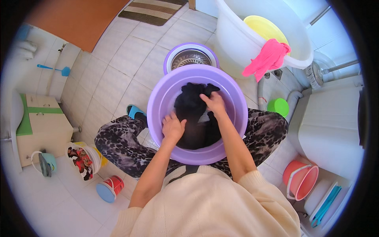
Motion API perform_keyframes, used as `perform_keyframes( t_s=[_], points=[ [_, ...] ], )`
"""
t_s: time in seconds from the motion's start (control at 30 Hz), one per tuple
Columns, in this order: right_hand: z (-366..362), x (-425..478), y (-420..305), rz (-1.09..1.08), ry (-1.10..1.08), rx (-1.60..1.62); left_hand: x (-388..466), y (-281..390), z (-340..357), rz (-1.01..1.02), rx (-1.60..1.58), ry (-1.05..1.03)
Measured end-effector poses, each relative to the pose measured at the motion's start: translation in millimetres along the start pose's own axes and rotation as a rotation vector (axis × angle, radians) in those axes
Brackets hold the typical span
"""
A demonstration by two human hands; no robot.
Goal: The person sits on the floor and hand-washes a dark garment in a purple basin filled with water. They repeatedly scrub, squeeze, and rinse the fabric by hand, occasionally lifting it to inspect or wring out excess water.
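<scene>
A purple plastic basin [197,160] stands between my knees, with wet-looking black cloth [189,109] bunched in it. My left hand [173,127] rests at the left side of the cloth, its fingers apart near the basin's inner wall and its thumb towards the cloth. My right hand [214,103] is on the upper right part of the cloth, slightly blurred, thumb and fingers spread; whether it grips a fold is hard to tell. Some water or suds shows beside the cloth. Just beyond the basin is a purple-rimmed tub with a perforated metal drum [192,57], partly hidden by the basin.
A large white tub [237,38] holds a yellow basin [266,26], and a pink cloth [269,57] hangs over its rim. A green container [278,107] and a red bucket [300,180] stand right; a filled bucket [93,157] and a red, blue-lidded bucket [110,188] stand left.
</scene>
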State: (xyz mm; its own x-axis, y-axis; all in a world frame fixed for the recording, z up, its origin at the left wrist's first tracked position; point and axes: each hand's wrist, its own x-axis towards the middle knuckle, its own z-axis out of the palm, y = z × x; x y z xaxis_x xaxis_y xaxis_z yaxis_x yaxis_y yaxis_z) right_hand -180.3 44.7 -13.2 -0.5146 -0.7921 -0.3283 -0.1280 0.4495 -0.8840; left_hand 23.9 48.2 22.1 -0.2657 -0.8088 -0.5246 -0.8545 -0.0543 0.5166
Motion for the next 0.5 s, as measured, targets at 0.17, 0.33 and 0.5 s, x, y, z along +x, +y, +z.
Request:
perform_keyframes(
  t_s=[0.17,0.33,0.5],
  points=[
    [18,-24,-35,-0.201,0.279,-0.365,-30,28,24,0.044,0.289,0.164],
    [102,-33,-75,-0.105,-0.056,-1.039,-32,20,74,0.278,0.796,0.262],
    [57,7,-42,-0.409,-0.083,-0.824,-45,40,29,0.099,0.501,-0.040]
  ],
)
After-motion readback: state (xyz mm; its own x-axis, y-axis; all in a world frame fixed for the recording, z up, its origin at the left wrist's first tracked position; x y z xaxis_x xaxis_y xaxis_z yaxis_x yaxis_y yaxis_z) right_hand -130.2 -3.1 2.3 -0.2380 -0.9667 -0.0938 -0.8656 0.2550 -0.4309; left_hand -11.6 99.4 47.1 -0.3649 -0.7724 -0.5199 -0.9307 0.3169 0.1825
